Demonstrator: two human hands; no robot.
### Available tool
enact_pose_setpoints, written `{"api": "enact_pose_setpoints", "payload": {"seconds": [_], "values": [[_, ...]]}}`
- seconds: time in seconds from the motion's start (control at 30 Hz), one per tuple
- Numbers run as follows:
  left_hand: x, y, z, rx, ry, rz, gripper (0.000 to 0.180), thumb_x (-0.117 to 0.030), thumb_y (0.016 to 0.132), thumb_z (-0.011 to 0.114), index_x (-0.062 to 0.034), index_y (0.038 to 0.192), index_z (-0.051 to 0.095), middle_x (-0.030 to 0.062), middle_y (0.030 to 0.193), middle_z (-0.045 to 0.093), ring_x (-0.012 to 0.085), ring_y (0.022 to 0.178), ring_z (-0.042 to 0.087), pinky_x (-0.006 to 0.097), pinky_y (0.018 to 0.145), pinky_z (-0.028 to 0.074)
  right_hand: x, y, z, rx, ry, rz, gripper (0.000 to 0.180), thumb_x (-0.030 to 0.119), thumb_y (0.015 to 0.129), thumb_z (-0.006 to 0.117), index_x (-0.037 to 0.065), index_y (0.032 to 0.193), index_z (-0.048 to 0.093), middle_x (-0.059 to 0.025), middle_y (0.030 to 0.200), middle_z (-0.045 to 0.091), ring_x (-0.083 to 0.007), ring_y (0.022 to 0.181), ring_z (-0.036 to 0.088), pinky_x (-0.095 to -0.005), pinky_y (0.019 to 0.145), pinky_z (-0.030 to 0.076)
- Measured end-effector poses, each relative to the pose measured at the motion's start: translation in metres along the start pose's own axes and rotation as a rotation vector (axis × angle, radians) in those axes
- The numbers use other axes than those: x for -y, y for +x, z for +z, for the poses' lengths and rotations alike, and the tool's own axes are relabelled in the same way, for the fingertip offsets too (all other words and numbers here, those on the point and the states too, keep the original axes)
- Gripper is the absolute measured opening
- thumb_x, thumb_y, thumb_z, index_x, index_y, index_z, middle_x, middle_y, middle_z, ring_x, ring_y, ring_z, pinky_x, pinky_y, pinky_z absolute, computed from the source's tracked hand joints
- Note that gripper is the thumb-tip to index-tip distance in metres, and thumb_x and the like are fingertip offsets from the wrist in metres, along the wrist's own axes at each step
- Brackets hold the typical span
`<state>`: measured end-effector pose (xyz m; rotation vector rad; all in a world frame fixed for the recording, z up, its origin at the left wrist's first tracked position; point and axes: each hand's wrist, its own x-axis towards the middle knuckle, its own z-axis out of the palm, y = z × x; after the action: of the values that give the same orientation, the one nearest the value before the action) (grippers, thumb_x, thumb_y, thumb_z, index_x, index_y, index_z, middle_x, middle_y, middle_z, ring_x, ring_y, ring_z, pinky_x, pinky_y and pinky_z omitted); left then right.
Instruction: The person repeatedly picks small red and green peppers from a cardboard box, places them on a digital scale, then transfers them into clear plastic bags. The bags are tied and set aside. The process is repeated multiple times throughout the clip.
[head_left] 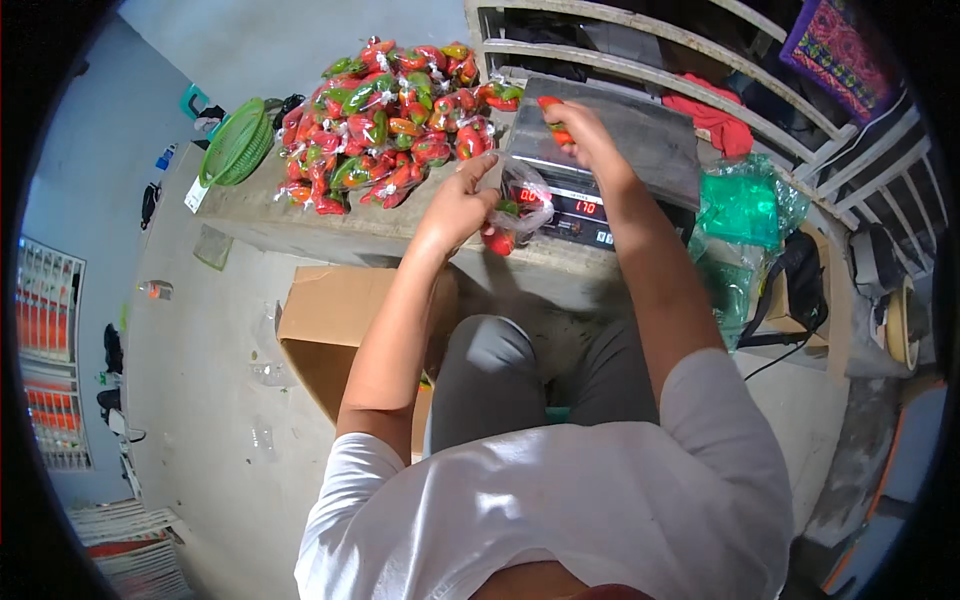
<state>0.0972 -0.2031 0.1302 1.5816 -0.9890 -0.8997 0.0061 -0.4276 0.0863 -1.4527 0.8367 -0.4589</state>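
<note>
1. Head view, landmark: the scale (605,150) stands on the concrete ledge (330,225), straight ahead of the seated person.
2. The left hand (462,200), just left of the scale's display, has its fingers closed on the mouth of a clear bag (522,208) that hangs in front of the scale with a few peppers in it.
3. The right hand (580,130) is over the scale's pan, fingers pinched on a red pepper (553,115).
4. Done, by my reading: a large pile (390,120) of tied bags of peppers lies left of the scale.
5. Left: this bag looks only partly filled and untied.
6. A green basket (238,142) leans beyond the pile; a carton (335,330) sits below the ledge.
</note>
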Motion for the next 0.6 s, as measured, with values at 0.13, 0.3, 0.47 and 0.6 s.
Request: {"api": "enact_pose_setpoints", "payload": {"seconds": [0.13, 0.3, 0.47, 0.6], "values": [[-0.001, 0.003, 0.004, 0.026, -0.012, 0.002, 0.055, -0.001, 0.073, 0.044, 0.0008, 0.127, 0.037, 0.0054, 0.082, 0.056, 0.0075, 0.055, 0.047, 0.023, 0.047, 0.042, 0.009, -0.089, 0.008, 0.566, 0.777, -0.136, 0.044, 0.015, 0.069, 0.045, -0.003, 0.110, 0.047, -0.0119, 0.096, 0.058, -0.0176, 0.075, 0.056, -0.0284, 0.056, 0.045], [-0.022, -0.009, 0.021, 0.052, 0.126, 0.121, 0.056, -0.003, 0.072, 0.045, 0.0000, 0.127, 0.037, 0.0050, 0.078, 0.055, 0.0077, 0.057, 0.047, 0.022, 0.047, 0.040, 0.015, -0.127, 0.005, 0.629, 0.317, -0.043, 0.041, 0.013, 0.067, 0.047, -0.001, 0.106, 0.050, -0.0076, 0.085, 0.056, -0.0146, 0.068, 0.055, -0.0271, 0.053, 0.046], [-0.046, -0.027, 0.039, 0.152, 0.373, 0.341, 0.053, -0.002, 0.073, 0.044, -0.0015, 0.126, 0.040, 0.0072, 0.093, 0.058, 0.0085, 0.064, 0.052, 0.021, 0.048, 0.041, 0.044, -0.147, -0.005, 0.621, -0.021, -0.004, 0.025, 0.012, 0.067, 0.052, 0.006, 0.092, 0.053, -0.0015, 0.076, 0.053, -0.0102, 0.069, 0.051, -0.0269, 0.054, 0.046], [-0.078, -0.047, 0.042, 0.214, 0.191, 0.299, 0.055, 0.002, 0.069, 0.040, 0.0005, 0.124, 0.042, 0.0065, 0.101, 0.058, 0.0080, 0.066, 0.053, 0.021, 0.047, 0.042, 0.060, -0.167, -0.006, 0.440, -0.192, -0.058, 0.032, 0.019, 0.078, 0.056, 0.004, 0.105, 0.049, -0.0029, 0.078, 0.053, -0.0107, 0.070, 0.052, -0.0290, 0.058, 0.050]]}}
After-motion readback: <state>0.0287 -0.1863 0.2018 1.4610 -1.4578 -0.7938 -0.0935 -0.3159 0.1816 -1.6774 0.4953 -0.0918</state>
